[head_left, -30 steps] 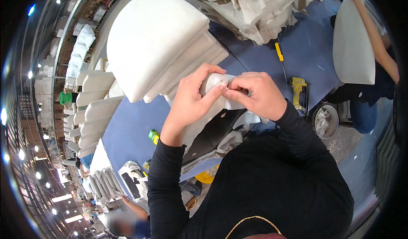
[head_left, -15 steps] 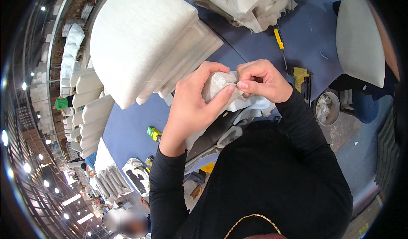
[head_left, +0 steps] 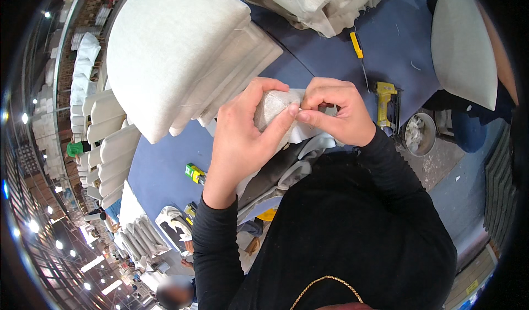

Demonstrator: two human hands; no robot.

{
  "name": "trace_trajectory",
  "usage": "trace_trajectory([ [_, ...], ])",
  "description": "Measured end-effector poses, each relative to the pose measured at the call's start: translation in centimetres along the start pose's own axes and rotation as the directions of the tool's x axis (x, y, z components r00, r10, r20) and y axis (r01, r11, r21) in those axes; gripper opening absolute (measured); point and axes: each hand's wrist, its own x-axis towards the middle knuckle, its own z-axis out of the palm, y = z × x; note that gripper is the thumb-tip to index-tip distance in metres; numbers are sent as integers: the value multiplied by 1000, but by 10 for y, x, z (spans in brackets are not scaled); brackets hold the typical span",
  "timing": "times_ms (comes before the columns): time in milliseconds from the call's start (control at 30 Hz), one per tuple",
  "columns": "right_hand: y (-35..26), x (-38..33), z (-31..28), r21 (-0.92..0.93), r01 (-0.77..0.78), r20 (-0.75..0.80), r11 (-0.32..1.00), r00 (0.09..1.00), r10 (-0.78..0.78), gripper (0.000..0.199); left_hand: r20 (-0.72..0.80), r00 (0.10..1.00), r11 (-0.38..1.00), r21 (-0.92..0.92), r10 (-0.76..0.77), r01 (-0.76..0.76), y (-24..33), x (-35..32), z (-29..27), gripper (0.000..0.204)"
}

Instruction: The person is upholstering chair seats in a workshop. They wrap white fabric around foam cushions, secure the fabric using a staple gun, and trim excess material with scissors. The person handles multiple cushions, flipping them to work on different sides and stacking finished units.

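Note:
A padded panel covered in beige woven fabric (head_left: 270, 112) stands with its rounded corner up in front of me. My left hand (head_left: 241, 136) is wrapped round that corner, its thumb pressing the cloth at the top. Right beside that thumb, my right hand (head_left: 343, 113) pinches the fabric edge between thumb and forefinger. The panel's lower part, with dark and pale layers (head_left: 270, 180), runs down toward my body and is partly hidden by my left hand and forearm.
A stack of beige covered cushions (head_left: 176, 51) rises at the far left of the blue table (head_left: 160, 161). Loose fabric (head_left: 325, 1) lies at the back. A yellow-handled screwdriver (head_left: 357, 45), a yellow staple gun (head_left: 387, 103) and a metal bucket (head_left: 420, 134) are on the right.
The whole view has shifted slightly, so most things sit a little further left. Both hands keep their hold on the panel's corner, with the right fingers still pinching the fabric.

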Motion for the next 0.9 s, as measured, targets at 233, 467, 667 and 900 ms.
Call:
trace_trajectory([
  [233,22,-6,-1,306,-96,17,947,995,95,20,-31,992,993,1,122,-122,-3,-4,3,36],
  [467,32,-13,-4,364,-80,-15,928,996,92,20,-53,998,989,143,43,-35,11,-5,16,36],
  [667,35,-21,-27,265,-30,-66,964,997,50,17,-70,995,946,323,67,-41,24,6,37,38],
  [900,196,-142,-116,-74,-492,-737,868,613,284,29,-49,994,884,463,95,-61,41,23,66,44],
])
